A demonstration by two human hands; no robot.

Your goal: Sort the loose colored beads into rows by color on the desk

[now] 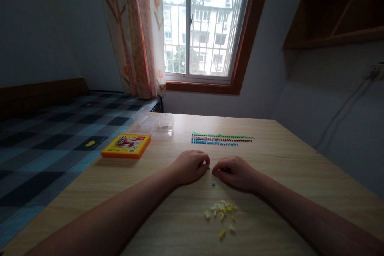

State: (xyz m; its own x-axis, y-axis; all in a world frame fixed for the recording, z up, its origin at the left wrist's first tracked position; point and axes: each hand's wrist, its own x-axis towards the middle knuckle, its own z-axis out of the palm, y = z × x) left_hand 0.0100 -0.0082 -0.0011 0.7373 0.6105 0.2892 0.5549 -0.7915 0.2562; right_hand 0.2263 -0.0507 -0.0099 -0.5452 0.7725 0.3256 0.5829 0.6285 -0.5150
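My left hand (192, 166) rests on the table with thumb and fingers curled into a pinch. At its fingertips shows a tiny blue building brick (209, 168). Facing it, my right hand (235, 172) is closed too, thumb and fingertips together; whatever may be between them is hidden. Just in front of both hands lies a loose blue brick (213, 184). Beyond them, small bricks stand in long lines: a green row (222, 135), a brown row (220, 139) and a blue row (213, 142). Closer to me is a loose scatter of cream and yellow bricks (223, 208).
An orange and yellow box (126, 146) lies at the table's left edge, with clear plastic trays (156, 123) behind it. Left of the wooden table (288, 160) is a bed with a checked cover (60, 140). A window (207, 24) and curtain (132, 32) are behind.
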